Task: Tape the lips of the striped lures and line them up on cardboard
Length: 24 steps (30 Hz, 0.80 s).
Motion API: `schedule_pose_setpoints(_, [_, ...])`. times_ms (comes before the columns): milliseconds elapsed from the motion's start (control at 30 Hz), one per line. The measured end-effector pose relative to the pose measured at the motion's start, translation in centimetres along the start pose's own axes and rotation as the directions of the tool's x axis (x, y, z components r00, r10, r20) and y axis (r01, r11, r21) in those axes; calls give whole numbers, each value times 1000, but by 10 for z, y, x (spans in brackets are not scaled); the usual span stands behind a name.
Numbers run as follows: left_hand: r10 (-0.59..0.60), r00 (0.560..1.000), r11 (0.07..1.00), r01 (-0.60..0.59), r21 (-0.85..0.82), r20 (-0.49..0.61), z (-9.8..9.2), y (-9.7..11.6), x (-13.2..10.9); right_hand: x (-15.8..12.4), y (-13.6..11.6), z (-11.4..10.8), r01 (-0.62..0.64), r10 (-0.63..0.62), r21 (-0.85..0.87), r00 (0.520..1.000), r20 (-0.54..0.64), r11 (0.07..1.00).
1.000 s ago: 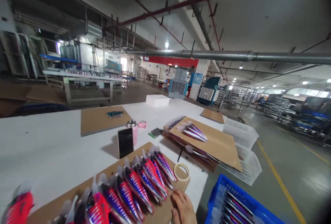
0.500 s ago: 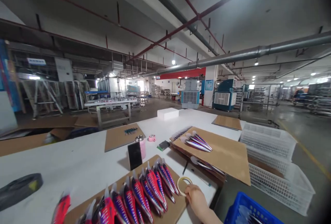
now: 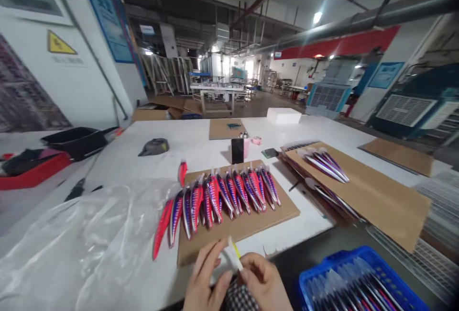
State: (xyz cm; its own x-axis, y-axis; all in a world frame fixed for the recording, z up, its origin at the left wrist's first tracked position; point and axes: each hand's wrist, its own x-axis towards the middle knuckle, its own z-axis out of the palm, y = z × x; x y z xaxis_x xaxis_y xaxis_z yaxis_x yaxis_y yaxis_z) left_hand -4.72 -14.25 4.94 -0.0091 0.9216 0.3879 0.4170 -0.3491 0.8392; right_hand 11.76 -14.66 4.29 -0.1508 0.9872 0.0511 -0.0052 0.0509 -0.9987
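Low in the middle, my right hand [image 3: 263, 280] pinches a narrow roll of tape [image 3: 234, 256], pale with a yellow strip, turned nearly edge-on. My left hand [image 3: 208, 275] curves round the roll's other side, index fingertip at its upper end and thumb lower down; its exact grip is partly hidden. Just beyond both hands, a row of red, purple and silver fishing lures [image 3: 218, 196] with clear lips lies on a cardboard sheet [image 3: 251, 227]. One red lure [image 3: 182, 173] lies apart behind the row's left end.
A blue basket [image 3: 304, 277] of lures stands at right. More lures [image 3: 324, 163] lie on stacked cardboard [image 3: 387, 196]. Clear plastic sheeting [image 3: 89, 239] covers the table's left. A phone [image 3: 237, 150] leans against a pink bottle [image 3: 246, 144]; a grey cap-like item [image 3: 154, 147] lies farther left.
The view has swung left and down. My right hand has brought the roll of tape from beside the lures' right end to the front middle, where my left hand has come into view at it.
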Motion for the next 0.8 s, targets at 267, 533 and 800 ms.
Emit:
schedule_pose_setpoints(267, [-30,995,998,25,-55,-90,-3,0,-5,0,13,10,41,-23,-188,995,97,981])
schedule_pose_setpoints(533, [-5,1000,995,5,-100,-6,-2,-9,-8,19,-4,4,264,-319,-610,948,19,747])
schedule_pose_setpoints(800, [108,992,967,-121,224,70,-11,-9,1,30,-3,3,357,-410,-729,905,114,585])
